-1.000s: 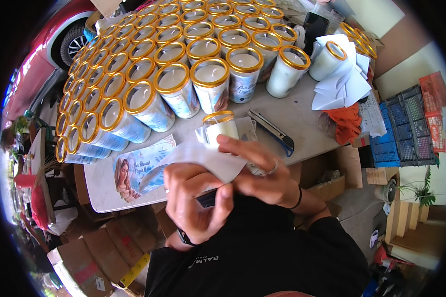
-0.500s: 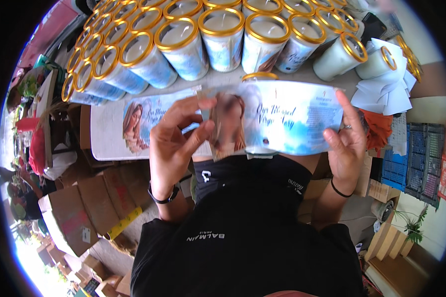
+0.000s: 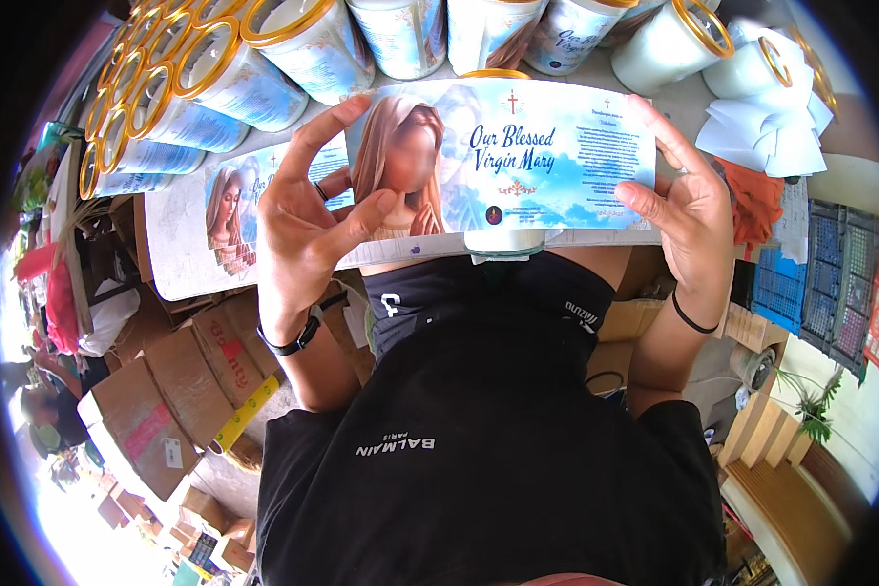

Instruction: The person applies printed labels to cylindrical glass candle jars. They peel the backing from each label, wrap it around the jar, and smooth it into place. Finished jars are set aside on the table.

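A wide printed paper label, blue and white with a veiled figure at its left end, is stretched flat between my two hands. My left hand pinches its left end, thumb in front and forefinger along the upper corner. At the opposite end my right hand grips the edge between thumb and fingers. Behind the label is a glass candle jar; only its gold rim and its base show, and whether the paper touches it I cannot tell. More such labels are stacked on the table beside my left hand.
Rows of labelled gold-rimmed candles line the far side of the white table. An unlabelled candle, white paper sheets and an orange cloth are at the right. Cardboard boxes stand lower left, plastic crates right.
The label has gone from curved and tilted to flat and spread out. My left hand has moved left and my hands are farther apart. The view has shifted, with the candles now higher.
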Tool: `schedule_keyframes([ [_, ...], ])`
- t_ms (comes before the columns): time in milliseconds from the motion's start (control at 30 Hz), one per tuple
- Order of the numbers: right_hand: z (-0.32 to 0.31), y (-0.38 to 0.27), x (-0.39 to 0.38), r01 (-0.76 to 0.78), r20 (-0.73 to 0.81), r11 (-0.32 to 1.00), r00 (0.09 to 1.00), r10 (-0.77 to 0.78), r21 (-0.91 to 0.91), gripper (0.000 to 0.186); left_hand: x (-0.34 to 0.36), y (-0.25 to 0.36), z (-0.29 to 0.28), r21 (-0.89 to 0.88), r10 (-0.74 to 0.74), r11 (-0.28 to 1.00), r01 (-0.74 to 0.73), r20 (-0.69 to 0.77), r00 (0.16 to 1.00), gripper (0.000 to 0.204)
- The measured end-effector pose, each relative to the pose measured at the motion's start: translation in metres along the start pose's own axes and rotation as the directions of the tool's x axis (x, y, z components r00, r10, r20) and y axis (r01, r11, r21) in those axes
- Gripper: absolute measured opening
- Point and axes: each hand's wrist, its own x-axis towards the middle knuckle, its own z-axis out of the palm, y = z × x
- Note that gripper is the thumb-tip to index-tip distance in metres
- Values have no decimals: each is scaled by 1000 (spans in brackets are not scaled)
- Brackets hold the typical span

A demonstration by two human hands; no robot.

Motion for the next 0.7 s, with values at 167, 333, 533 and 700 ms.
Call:
schedule_keyframes([
  [167, -5, 4, 0, -7, -10, 1000, 1000, 7, 10, 74, 3, -9, 2, 14, 25, 1000, -25, 21, 999, 71],
  [333, -9, 7, -2, 2, -26, 1000, 1000, -1, 18, 73, 1, -13, 5, 35, -13, 999, 13, 6, 1000, 74],
  [533, -10, 9, -4, -58, -17, 998, 998, 59, 28, 76, 0, -17, 5, 40, -2, 999, 2, 8, 1000, 74],
  [700, -10, 11, -4, -76, -15, 997, 997, 76, 34, 76, 0, -18, 5, 22, -5, 1000, 5, 9, 1000, 74],
])
